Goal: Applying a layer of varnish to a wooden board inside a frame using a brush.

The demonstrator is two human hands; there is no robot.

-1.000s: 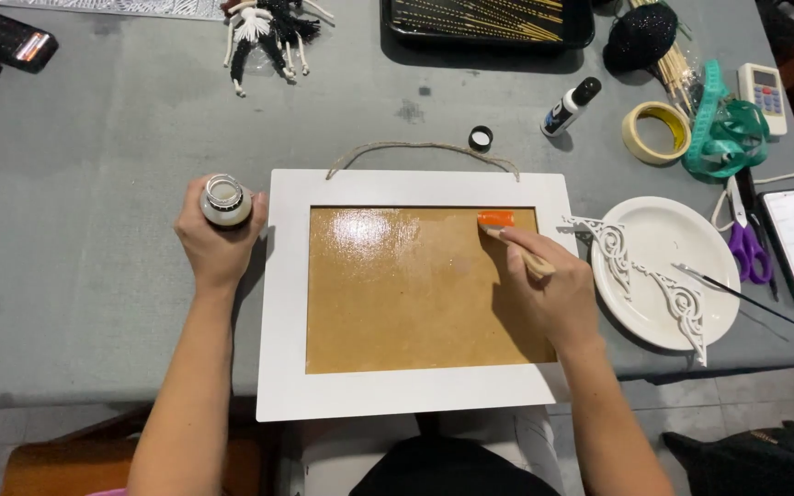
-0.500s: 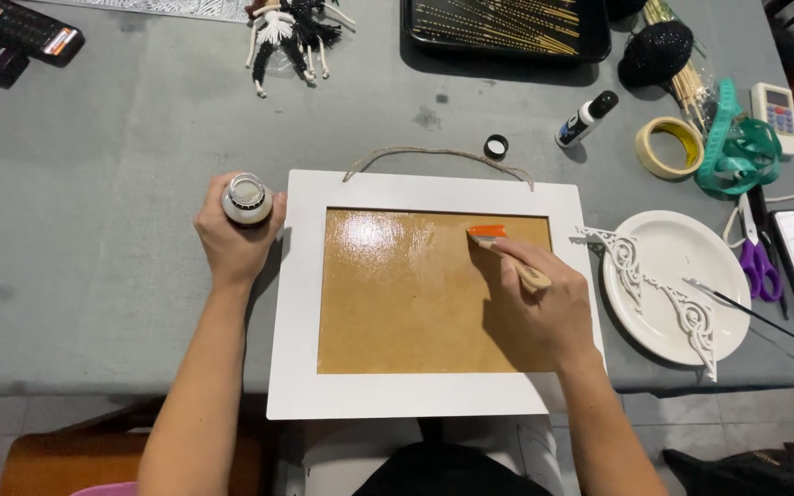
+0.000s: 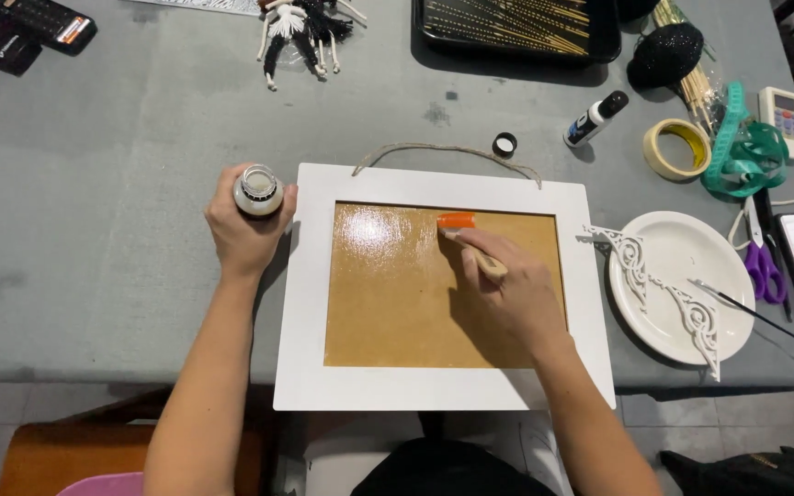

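Here right hand (image 3: 507, 294) closed around wooden-handled brush with orange bristles (image 3: 458, 220), bristles on top edge of brown board in white rectangular frame (image 3: 434, 390); handle runs back toward wrist. Left hand (image 3: 243, 230) clasps small open glass jar (image 3: 257, 188) beside frame's top-left corner.

One frame (image 3: 443, 294), one brush (image 3: 467, 234), one plate (image 3: 673, 317), two remotes (image 3: 25, 26).

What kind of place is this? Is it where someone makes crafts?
Probably a home craft table. A right hand brushes a white picture frame, and masking tape, purple scissors and a thin paintbrush lie on the grey table.
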